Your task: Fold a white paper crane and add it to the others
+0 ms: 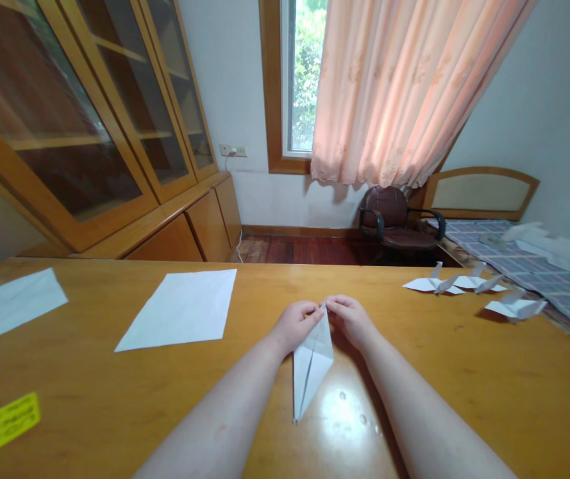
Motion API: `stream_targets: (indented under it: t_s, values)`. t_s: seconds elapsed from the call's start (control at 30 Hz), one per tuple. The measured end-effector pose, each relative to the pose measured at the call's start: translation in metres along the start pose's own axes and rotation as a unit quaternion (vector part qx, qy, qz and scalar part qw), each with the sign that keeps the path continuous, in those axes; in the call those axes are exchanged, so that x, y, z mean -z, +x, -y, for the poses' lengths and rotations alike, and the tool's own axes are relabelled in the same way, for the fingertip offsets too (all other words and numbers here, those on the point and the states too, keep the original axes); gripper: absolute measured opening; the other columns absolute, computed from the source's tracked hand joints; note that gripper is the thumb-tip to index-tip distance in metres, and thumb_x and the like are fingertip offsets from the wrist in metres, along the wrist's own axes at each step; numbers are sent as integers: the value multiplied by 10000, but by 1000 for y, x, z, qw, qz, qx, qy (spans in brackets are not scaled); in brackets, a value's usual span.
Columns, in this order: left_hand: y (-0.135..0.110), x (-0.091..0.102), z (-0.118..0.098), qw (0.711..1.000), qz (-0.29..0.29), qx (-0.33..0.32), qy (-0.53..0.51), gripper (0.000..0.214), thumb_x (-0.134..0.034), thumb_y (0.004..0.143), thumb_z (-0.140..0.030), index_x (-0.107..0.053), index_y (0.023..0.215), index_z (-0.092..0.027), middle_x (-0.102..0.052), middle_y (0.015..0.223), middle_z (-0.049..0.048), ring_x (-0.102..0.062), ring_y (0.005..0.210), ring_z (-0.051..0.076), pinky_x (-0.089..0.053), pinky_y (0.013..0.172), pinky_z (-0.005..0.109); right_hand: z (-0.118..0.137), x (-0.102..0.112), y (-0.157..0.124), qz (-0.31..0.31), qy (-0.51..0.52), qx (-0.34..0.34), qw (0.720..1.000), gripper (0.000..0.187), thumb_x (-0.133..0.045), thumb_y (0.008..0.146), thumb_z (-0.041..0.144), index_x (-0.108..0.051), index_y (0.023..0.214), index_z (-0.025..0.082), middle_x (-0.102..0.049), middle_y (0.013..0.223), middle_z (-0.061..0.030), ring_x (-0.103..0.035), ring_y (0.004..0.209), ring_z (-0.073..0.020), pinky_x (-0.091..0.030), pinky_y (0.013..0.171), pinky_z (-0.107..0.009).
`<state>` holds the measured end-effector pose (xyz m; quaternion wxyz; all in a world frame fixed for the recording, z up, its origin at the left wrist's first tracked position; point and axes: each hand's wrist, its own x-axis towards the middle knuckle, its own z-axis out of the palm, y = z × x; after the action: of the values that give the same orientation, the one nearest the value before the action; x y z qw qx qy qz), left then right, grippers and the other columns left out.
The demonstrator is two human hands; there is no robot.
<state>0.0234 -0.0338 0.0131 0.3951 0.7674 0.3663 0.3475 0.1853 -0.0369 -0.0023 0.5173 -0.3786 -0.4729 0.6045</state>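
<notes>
A white sheet of paper folded into a long diamond (313, 362) lies on the wooden table, its narrow lower end pointing toward me and a slit running down its middle. My left hand (298, 324) grips its upper left edge between thumb and fingers. At the top tip, my right hand (348, 319) pinches the paper with thumb and forefinger. Both hands are close together at the far end of the paper. Over on the right stand several folded paper cranes (514, 306) with spread wings.
Two flat white paper sheets lie to the left, a nearer-middle sheet (179, 309) and a far-left sheet (12, 306). A yellow label with writing (0, 429) is at the lower left. Beyond the table (130, 412) are a glass-door cabinet (115, 100), an armchair (397, 219) and a bed (524, 259).
</notes>
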Motion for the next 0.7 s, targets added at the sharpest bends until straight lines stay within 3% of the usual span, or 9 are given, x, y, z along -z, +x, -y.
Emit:
stream_targets:
  t_s: [0.7]
  values:
    - [0, -2, 1, 999, -18, 22, 15, 343, -443, 838, -397, -611, 686, -139, -584, 670, 5, -512, 652, 124, -379, 600, 227, 11, -4, -2, -56, -125, 63, 989, 183, -662, 667, 351, -637, 621, 175, -588, 606, 3, -509, 609, -127, -407, 625, -253]
